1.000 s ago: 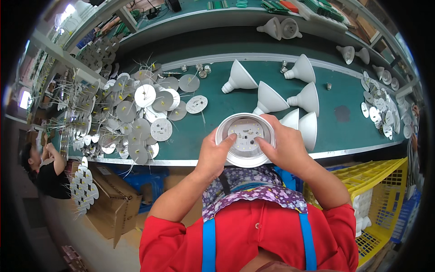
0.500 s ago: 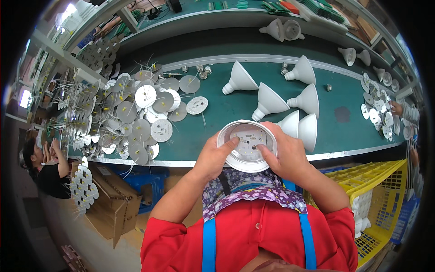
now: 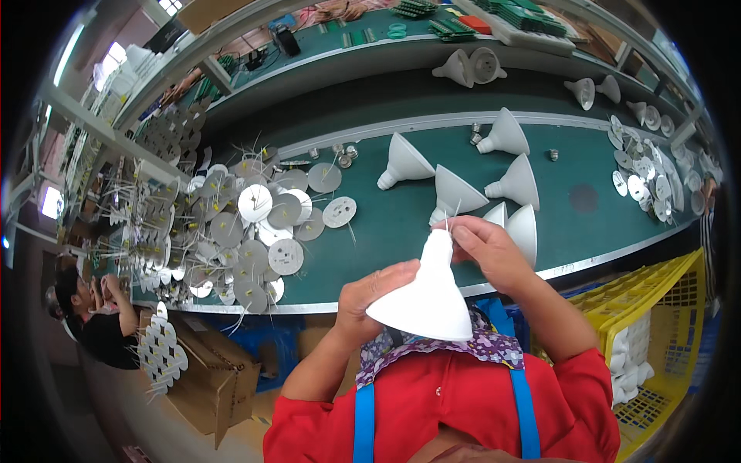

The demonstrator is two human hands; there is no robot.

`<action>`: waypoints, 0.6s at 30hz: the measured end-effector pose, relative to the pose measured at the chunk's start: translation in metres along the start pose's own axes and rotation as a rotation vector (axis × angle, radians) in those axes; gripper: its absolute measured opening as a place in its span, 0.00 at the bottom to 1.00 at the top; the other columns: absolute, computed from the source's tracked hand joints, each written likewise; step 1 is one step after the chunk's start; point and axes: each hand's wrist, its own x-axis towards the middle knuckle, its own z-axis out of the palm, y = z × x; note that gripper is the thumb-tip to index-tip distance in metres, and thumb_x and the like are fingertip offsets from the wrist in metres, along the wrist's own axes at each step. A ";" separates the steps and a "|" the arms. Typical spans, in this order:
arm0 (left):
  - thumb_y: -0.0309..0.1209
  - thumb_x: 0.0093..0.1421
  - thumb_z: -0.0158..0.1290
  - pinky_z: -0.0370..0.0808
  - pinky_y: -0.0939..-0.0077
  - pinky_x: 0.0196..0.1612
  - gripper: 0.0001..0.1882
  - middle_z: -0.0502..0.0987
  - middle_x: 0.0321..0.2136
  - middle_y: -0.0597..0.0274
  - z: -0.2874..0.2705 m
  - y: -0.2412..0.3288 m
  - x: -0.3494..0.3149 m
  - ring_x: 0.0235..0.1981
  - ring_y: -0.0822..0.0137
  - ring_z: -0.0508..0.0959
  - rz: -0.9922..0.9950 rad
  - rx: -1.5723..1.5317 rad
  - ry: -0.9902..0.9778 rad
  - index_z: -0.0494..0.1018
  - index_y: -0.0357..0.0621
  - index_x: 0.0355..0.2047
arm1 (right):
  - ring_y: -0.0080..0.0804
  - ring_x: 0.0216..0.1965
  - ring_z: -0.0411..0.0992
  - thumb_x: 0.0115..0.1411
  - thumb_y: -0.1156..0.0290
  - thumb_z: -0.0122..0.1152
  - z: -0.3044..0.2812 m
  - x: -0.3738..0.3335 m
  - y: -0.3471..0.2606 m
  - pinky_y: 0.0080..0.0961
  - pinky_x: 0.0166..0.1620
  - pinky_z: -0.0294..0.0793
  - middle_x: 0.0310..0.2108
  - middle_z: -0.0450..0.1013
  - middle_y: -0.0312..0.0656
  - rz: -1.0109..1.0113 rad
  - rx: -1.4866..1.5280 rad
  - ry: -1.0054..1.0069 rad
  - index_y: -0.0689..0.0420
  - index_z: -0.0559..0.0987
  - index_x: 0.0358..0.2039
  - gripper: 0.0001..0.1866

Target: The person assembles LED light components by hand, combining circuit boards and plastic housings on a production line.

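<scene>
A white cone-shaped lamp housing (image 3: 424, 301) is tilted in front of me, its wide rim low and its narrow neck up. My left hand (image 3: 376, 295) is closed on its left side, the thumb lying along the cone. At the neck end, two thin wires (image 3: 450, 211) stick up. My right hand (image 3: 490, 248) has its fingers closed round that end beside the wires; whether they also pinch a wire I cannot make out. The housing's inside faces away from view. Just beyond lie several similar housings (image 3: 458, 191) on the green bench (image 3: 363, 258).
Left on the bench is a heap of round LED boards (image 3: 255, 203) with wires. Small metal lamp caps (image 3: 337, 149) lie behind it. A yellow crate (image 3: 656, 309) stands at my right, a cardboard box (image 3: 208, 378) at lower left. Another person (image 3: 96, 316) sits at far left.
The lamp housing has been turned over: its open end with the round board faced me, and its neck now points up. My right hand has shifted from the rim to the neck.
</scene>
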 end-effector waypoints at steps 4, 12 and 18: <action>0.19 0.54 0.51 0.70 0.68 0.51 0.16 0.74 0.45 0.44 0.000 -0.013 -0.009 0.47 0.56 0.75 -0.072 -0.228 0.074 0.72 0.33 0.44 | 0.21 0.39 0.69 0.64 0.65 0.48 0.009 0.008 0.003 0.20 0.45 0.70 0.39 0.72 0.37 -0.033 0.209 -0.006 0.61 0.76 0.43 0.15; 0.22 0.57 0.50 0.73 0.68 0.48 0.18 0.72 0.47 0.44 -0.015 -0.049 -0.029 0.46 0.59 0.75 -0.196 -0.547 0.136 0.67 0.28 0.48 | 0.21 0.39 0.69 0.60 0.68 0.54 0.011 0.018 0.013 0.20 0.45 0.71 0.37 0.71 0.34 -0.085 0.420 -0.050 0.59 0.76 0.36 0.09; 0.31 0.61 0.46 0.75 0.63 0.44 0.16 0.66 0.46 0.56 -0.008 -0.051 -0.031 0.48 0.54 0.70 -0.293 -0.962 0.170 0.65 0.43 0.49 | 0.20 0.39 0.69 0.60 0.69 0.54 0.025 0.016 0.012 0.20 0.44 0.71 0.35 0.70 0.33 -0.076 0.607 -0.028 0.57 0.74 0.33 0.06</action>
